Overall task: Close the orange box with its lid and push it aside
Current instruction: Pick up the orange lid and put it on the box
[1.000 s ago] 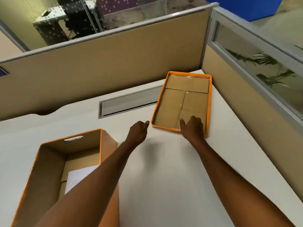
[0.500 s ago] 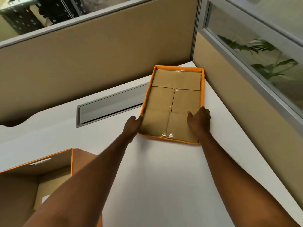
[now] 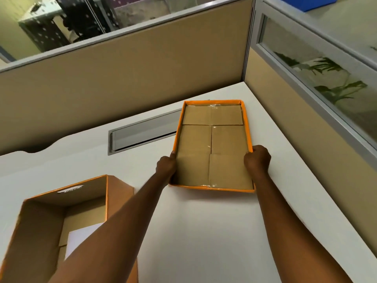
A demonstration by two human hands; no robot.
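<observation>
While both hands grip its long sides, the shallow orange-rimmed cardboard lid (image 3: 212, 148) lies inside-up at centre frame, long axis pointing away. Left hand (image 3: 165, 167) and right hand (image 3: 257, 159) curl fingers around the rims. The open orange cardboard box (image 3: 67, 205) stands lower left on the white bench (image 3: 204, 231), nearer the left hand.

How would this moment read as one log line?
stage: lid pickup | left hand: gripping lid | right hand: gripping lid | orange box: open
</observation>
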